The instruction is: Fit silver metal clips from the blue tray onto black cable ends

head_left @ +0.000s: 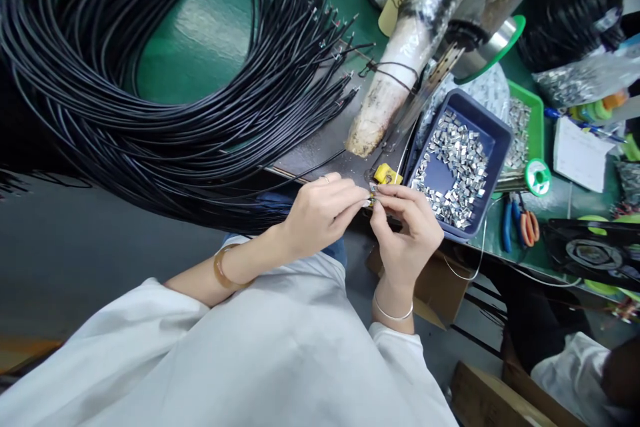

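My left hand point(325, 210) and my right hand point(406, 227) meet at the table's front edge, fingertips almost touching. Each pinches at a small shiny piece point(372, 197) between them; its shape is mostly hidden by the fingers. Just beyond the fingertips sits a yellow block point(387, 174). To the right of my right hand is a dark blue tray point(501, 153) holding many small metal connectors point(457, 147). A thick bundle of black cables point(165, 127) lies to the left, and one cable runs towards my left hand.
A wrapped pole point(383, 100) slants over the table beyond my hands. Farther right are a green tray point(536, 120), a solder spool point(538, 177), pliers point(528, 227), a paper pad point(580, 153) and a black fan point(595, 252). Below stand cardboard boxes point(493, 400); a person sits at the lower right.
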`<state>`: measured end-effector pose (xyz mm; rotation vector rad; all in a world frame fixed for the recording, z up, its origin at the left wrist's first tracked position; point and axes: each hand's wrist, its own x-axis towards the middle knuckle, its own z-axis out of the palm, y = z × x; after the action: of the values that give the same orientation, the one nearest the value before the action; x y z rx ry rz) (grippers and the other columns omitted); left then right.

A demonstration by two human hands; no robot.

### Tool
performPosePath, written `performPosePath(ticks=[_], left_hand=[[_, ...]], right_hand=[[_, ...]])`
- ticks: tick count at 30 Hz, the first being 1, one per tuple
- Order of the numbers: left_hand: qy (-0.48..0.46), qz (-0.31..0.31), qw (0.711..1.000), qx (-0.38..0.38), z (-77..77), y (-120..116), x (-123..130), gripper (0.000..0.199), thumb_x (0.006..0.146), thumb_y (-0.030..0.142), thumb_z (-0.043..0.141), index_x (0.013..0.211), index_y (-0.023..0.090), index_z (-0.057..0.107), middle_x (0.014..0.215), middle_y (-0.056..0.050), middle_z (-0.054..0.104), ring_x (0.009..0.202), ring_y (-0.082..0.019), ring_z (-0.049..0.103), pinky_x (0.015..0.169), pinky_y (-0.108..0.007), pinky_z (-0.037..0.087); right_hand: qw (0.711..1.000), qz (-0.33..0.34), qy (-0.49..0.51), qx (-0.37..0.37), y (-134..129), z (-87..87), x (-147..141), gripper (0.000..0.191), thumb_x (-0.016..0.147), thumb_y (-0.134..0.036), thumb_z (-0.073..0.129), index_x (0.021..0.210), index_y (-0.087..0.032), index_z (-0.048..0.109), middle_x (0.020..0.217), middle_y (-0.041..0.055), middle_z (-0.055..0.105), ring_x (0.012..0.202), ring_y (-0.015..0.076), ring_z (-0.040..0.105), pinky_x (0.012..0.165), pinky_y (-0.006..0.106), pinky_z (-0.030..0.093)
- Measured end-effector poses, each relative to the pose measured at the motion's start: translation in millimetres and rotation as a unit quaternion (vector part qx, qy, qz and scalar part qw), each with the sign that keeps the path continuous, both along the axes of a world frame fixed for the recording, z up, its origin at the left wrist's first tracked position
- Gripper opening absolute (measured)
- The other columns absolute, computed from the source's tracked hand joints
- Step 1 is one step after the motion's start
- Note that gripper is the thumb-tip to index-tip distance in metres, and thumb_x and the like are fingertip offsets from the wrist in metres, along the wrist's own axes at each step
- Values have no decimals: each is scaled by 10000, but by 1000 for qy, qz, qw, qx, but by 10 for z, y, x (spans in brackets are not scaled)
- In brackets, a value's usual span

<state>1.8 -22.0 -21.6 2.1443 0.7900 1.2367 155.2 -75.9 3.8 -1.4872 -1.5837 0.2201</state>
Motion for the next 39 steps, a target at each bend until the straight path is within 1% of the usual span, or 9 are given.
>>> performPosePath(ticks=[4, 8, 11, 18, 21, 24, 27, 34, 39], left_hand=[[-73, -52, 983, -160, 32, -81, -7, 187, 991, 154, 508, 837, 163, 614, 717, -13, 664, 605, -108, 575, 614, -235, 448], [-154, -136, 902, -379, 124, -74, -55, 193, 991, 193, 525, 808, 164, 581, 641, 27, 610, 488, -65, 491, 513, -201, 403], [-159, -130, 915, -348, 142, -17, -84, 156, 954, 208, 599, 816, 149, 642, 680, 0, 647, 551, -82, 529, 527, -204, 412], [-55, -40, 996, -64, -18, 19, -51, 173, 955, 150, 571, 846, 149, 705, 766, -52, 718, 695, -140, 606, 709, -277, 474], [-92, -61, 979, -174, -4, -32, -34, 174, 970, 168, 547, 837, 149, 657, 726, -30, 683, 636, -115, 589, 635, -244, 456], [-168, -137, 890, -401, 63, -31, -45, 197, 975, 216, 544, 797, 154, 602, 625, 17, 617, 479, -63, 471, 487, -200, 372], [-229, -160, 813, -510, 119, 40, -66, 153, 896, 242, 659, 783, 142, 630, 568, 30, 607, 434, -45, 414, 445, -188, 327], [-266, -76, 801, -531, 174, 154, -38, 83, 696, 188, 791, 729, 120, 755, 623, 6, 653, 578, -73, 535, 563, -194, 425], [-266, -66, 813, -514, 206, 178, -13, 92, 632, 156, 794, 655, 126, 710, 596, 17, 629, 570, -71, 521, 565, -191, 419]], right_hand=[[988, -4, 152, -23, -1, -51, -107, 44, 882, -203, 696, 868, -232, 725, 979, 21, 733, 909, 158, 752, 719, 293, 657], [976, -2, 215, -39, 18, -110, -130, 29, 874, -226, 711, 853, -228, 731, 992, 27, 732, 898, 154, 756, 650, 250, 642], [968, 29, 240, -71, 39, -121, -67, 60, 879, -258, 706, 841, -216, 724, 991, 35, 729, 857, 154, 763, 567, 222, 617], [992, 2, 122, -35, 4, -33, -48, 136, 860, -128, 712, 918, -242, 756, 999, 14, 733, 913, 122, 737, 697, 216, 637], [989, -4, 146, -8, -5, -59, -126, 128, 869, -127, 705, 904, -243, 744, 1002, 12, 730, 919, 128, 738, 690, 227, 636], [987, -7, 162, 7, 19, -117, -172, 94, 879, -151, 707, 893, -240, 734, 1007, 16, 728, 934, 145, 745, 697, 257, 646], [989, -15, 144, 16, 55, -152, -166, 80, 891, -171, 707, 921, -241, 732, 1009, 22, 736, 933, 156, 745, 673, 272, 651], [985, -16, 47, 163, 36, -140, -128, 243, 946, -106, 601, 1128, -251, 673, 1034, 27, 771, 946, 173, 765, 693, 316, 674], [987, -4, -40, 154, 49, -134, -133, 224, 854, -60, 721, 998, -229, 689, 972, 8, 793, 873, 144, 770, 763, 282, 658]])
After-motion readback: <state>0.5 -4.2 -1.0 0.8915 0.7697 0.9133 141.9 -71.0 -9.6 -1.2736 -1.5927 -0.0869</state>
